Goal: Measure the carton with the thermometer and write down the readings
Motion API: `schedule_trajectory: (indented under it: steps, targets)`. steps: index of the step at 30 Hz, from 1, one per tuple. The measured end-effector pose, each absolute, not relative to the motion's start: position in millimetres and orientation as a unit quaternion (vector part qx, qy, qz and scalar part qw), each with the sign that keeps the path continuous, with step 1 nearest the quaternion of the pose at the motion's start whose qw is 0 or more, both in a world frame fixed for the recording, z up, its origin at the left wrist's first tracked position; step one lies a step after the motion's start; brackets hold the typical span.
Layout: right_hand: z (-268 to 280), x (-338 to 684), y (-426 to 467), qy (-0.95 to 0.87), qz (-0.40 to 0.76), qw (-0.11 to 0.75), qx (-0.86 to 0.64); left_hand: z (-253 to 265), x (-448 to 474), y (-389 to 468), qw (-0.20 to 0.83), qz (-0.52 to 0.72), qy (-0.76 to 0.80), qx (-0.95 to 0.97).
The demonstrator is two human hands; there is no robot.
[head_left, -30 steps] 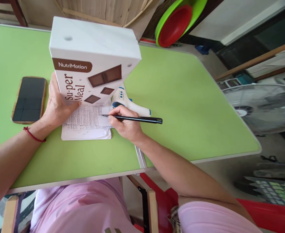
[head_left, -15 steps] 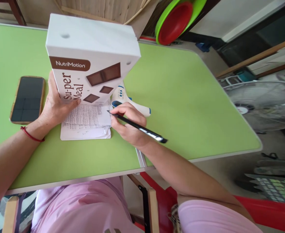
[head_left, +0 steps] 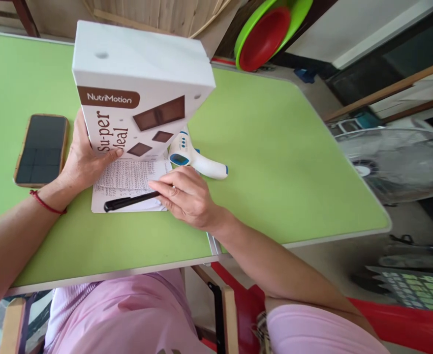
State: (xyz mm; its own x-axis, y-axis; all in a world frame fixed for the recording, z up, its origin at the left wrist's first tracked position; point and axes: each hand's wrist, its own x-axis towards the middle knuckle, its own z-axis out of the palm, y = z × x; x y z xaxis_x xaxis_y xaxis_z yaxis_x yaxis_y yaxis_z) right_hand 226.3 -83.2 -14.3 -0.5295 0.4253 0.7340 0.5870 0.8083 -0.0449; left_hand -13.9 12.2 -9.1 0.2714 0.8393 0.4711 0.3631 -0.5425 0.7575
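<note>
My left hand (head_left: 87,157) grips the lower left edge of a white box (head_left: 142,59) with brown lettering, thumb on its front face. The box stands upright and hides the far part of some handwritten papers (head_left: 128,174). Between the fingers of my right hand (head_left: 189,196) is a black pen (head_left: 131,200), lying sideways over the near edge of the papers with one end pointing left. Just beyond that hand lies a white and blue infrared thermometer (head_left: 198,160), partly behind the box.
A phone (head_left: 42,150) in a tan case lies left of my left hand on the green table (head_left: 275,157). Off the table's right side stands a fan (head_left: 393,164). Green and red basins (head_left: 264,37) sit past the far edge.
The pen has swung round in my right hand: its tip pointed at the papers and its body lay rightward; now it points left. The left hand and box hardly moved.
</note>
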Motion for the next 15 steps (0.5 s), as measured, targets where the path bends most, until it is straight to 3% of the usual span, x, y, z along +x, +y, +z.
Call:
schedule_trajectory:
  steps: [7,15]
  targets:
    - [-11,226,-84,-0.909,-0.017,0.345,-0.236,-10,-15,16,0.242,0.445,0.389,0.770]
    - [-18,235,-78,-0.902,-0.031,0.326,-0.282,-7,-14,15,0.290,0.437,0.399,0.752]
